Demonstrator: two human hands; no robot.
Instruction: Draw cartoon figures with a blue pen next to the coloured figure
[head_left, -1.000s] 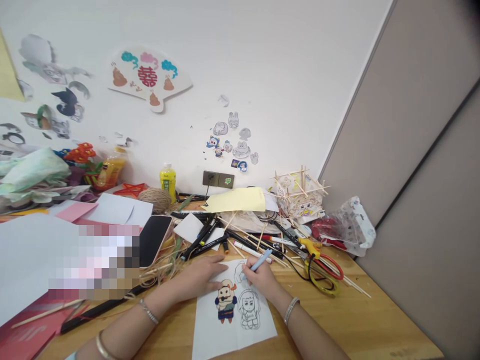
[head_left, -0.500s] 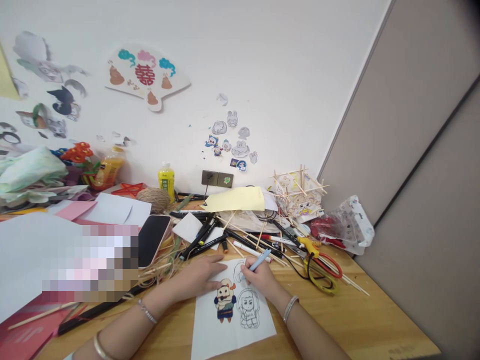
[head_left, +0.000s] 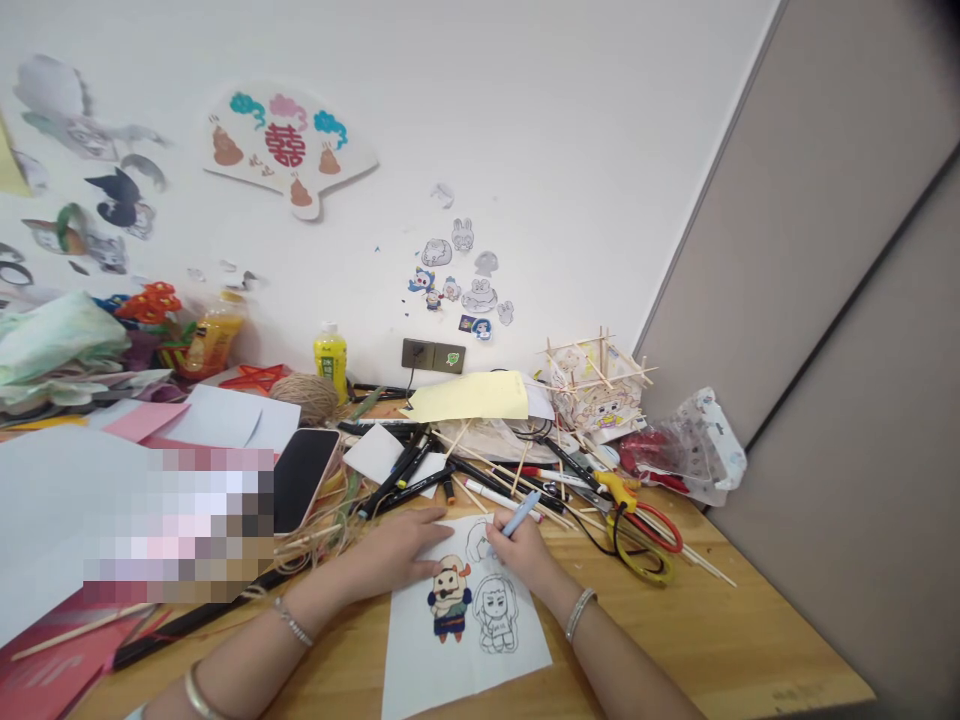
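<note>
A white sheet of paper (head_left: pixel 420 665) lies on the wooden table, bearing a coloured cartoon figure (head_left: pixel 450 600), an outlined long-haired figure (head_left: pixel 496 612) and a partly drawn head (head_left: pixel 477 540) near its top edge. My right hand (head_left: pixel 523 550) grips a light blue pen (head_left: pixel 523 512), its tip down at the partly drawn head. Flat on the paper's upper left edge rests my left hand (head_left: pixel 401 545), fingers stretched out and holding nothing.
Markers (head_left: pixel 409 462) and wooden sticks (head_left: pixel 517 485) crowd behind the paper. Scissors (head_left: pixel 652 530) lie to the right. A phone (head_left: pixel 306 480), twine and paper sheets (head_left: pixel 67 500) are at the left. A yellow-green bottle (head_left: pixel 331 362) stands by the wall.
The pen has shifted slightly, and more lines show on the partly drawn head. My left hand stays in place on the paper. The whole view has moved very slightly.
</note>
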